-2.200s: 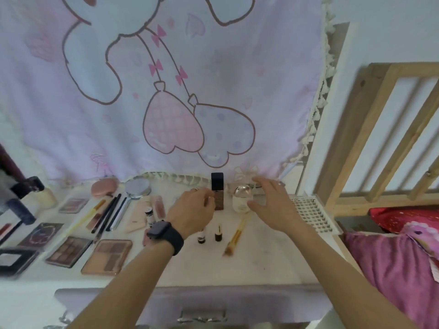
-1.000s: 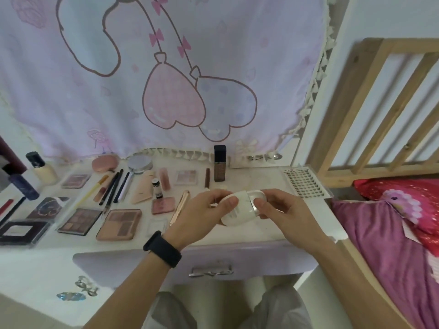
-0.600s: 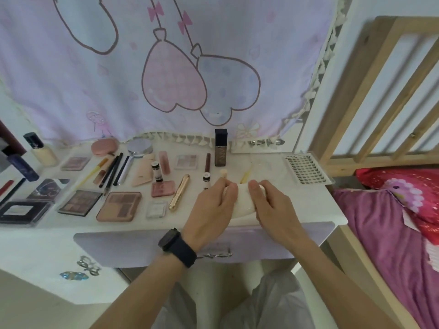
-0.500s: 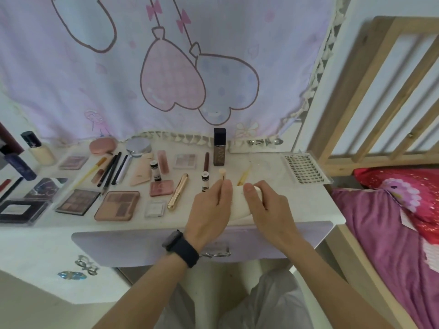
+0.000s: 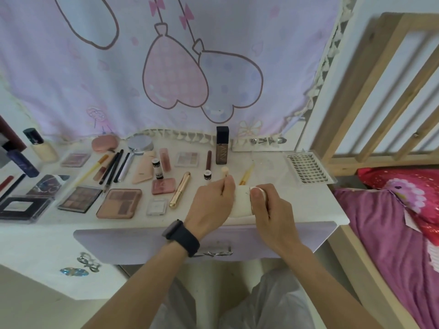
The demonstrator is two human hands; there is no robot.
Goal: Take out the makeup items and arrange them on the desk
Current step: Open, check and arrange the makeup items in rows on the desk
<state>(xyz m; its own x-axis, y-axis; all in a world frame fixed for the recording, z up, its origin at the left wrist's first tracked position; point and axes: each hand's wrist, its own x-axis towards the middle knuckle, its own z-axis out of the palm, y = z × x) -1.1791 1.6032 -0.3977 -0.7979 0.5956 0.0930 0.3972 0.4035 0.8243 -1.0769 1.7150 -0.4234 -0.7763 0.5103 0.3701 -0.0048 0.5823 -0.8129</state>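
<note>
A white desk (image 5: 297, 203) with a lilac drawer front (image 5: 133, 243) stands against a pale curtain (image 5: 118, 79) printed with heart balloons. A wooden bed frame (image 5: 356, 91) and pink bedding (image 5: 392, 222) lie to the right.

Makeup covers the desk's left and middle:
- Palettes (image 5: 118, 203) lie flat near the front.
- Pencils (image 5: 111, 168) lie slanted in a bunch.
- A round mirror (image 5: 140, 144) and a pink compact (image 5: 104, 143) sit at the back.
- A gold tube (image 5: 179, 189) lies diagonally.
- A dark foundation bottle (image 5: 222, 146) stands upright by the curtain hem.
- A lash tray (image 5: 308, 169) lies at the right end.

Both forearms reach in from below.

The left hand (image 5: 211, 203), with a black watch (image 5: 181, 235) on its wrist, shows its back to the camera. Its fingers are curled round the left side of a white jar (image 5: 242, 201).

The right hand (image 5: 270, 210) grasps the jar's right side, with its thumb (image 5: 257, 192) lying across the top.

The jar sits between the two hands, low over the desk's front edge and right of the gold tube. A small vial (image 5: 207, 176) and an orange brush (image 5: 247, 174) are just behind it. Whether the jar touches the desk cannot be told, since the hands hide its underside.
</note>
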